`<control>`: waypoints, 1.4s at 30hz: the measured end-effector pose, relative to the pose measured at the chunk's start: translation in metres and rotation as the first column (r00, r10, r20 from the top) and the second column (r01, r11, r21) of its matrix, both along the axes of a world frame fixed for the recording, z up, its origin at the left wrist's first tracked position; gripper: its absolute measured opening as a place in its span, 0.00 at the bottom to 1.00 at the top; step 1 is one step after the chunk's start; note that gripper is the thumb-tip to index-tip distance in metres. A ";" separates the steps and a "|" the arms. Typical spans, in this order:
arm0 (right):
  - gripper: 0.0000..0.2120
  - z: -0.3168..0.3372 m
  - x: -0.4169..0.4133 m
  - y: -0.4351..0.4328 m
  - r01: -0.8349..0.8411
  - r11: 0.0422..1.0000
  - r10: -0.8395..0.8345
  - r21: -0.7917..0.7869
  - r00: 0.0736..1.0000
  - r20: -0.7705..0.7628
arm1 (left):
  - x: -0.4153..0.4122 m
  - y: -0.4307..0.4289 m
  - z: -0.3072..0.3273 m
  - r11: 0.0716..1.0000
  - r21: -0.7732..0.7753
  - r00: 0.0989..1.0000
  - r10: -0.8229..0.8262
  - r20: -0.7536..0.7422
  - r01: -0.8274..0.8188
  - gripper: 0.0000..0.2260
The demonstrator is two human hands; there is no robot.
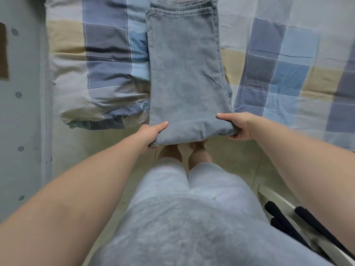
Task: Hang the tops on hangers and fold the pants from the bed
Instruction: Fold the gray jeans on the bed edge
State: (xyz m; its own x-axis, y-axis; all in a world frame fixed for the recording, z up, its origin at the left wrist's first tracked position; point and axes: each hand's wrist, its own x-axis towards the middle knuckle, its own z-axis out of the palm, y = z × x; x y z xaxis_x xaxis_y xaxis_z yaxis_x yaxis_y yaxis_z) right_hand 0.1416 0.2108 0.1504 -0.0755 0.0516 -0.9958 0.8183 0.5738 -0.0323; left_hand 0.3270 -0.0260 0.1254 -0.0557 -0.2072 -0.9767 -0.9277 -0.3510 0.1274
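Observation:
A pair of light blue jeans [186,70] lies lengthwise on the bed, folded leg over leg, its hems at the far end. The near end is a rounded fold that hangs just past the bed's edge. My left hand [151,135] grips the fold's left corner, thumb on top and fingers underneath. My right hand [237,125] grips the right corner the same way. No tops or hangers show on the bed.
A plaid quilt [107,73] in blue, grey and beige is bunched on the left of the bed, and a plaid sheet [284,77] covers the right. A grey wall [21,112] stands at the left. White furniture holding dark cloth [299,225] sits at the lower right.

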 end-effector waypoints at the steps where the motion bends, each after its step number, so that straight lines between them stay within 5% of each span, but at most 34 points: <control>1: 0.13 0.008 0.006 0.003 -0.027 1.000 0.027 0.008 1.000 -0.006 | 0.005 0.002 0.009 1.000 0.022 1.000 0.001 0.021 -0.001 0.20; 10: 0.10 0.045 0.059 0.027 0.112 0.993 -0.102 -0.041 0.976 0.190 | 0.034 0.005 0.055 0.974 0.223 0.978 -0.006 0.209 -0.042 0.14; 13: 0.08 0.049 0.057 0.025 0.156 0.987 -0.152 -0.037 0.984 0.093 | 0.020 0.000 0.058 0.994 0.104 0.989 0.011 0.148 -0.027 0.11; 22: 0.05 0.037 -0.014 -0.028 0.341 0.939 -0.343 -0.049 0.914 -0.218 | -0.065 -0.031 0.053 0.875 -0.020 0.873 0.481 -0.078 -0.484 0.00; 31: 0.07 0.003 -0.145 -0.123 0.369 0.917 -0.397 -0.154 0.794 -0.461 | -0.194 -0.098 0.028 0.849 -0.023 0.807 0.493 -0.327 -0.528 0.08; 36: 0.04 -0.052 -0.192 -0.158 0.135 0.977 -0.207 -0.166 0.795 -0.570 | -0.258 -0.126 -0.019 0.946 -0.115 0.844 0.208 -0.495 -0.302 0.17; 39: 0.24 -0.109 -0.182 -0.159 -0.109 0.982 -0.015 -0.151 0.763 -0.646 | -0.259 -0.120 -0.073 0.913 -0.407 0.853 -0.224 -0.471 0.015 0.33; 40: 0.30 -0.127 -0.172 -0.156 -0.239 0.962 0.103 -0.129 0.762 -0.640 | -0.251 -0.114 -0.092 0.819 -0.513 0.810 -0.473 -0.346 0.258 0.37; 42: 0.34 -0.163 -0.147 -0.147 -0.585 0.811 0.472 0.023 0.630 -0.616 | -0.227 -0.100 -0.126 0.453 -0.626 0.570 -0.822 -0.018 0.634 0.36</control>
State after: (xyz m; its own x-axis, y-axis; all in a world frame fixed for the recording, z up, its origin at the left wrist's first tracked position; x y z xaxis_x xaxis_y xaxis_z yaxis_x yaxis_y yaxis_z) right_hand -0.0053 0.0642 -0.0125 -0.5861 -0.3386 -0.7361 0.1635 0.8404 -0.5167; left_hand 0.1004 -0.1263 -0.0007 -0.6735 -0.3859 -0.6305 -0.6847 0.6470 0.3354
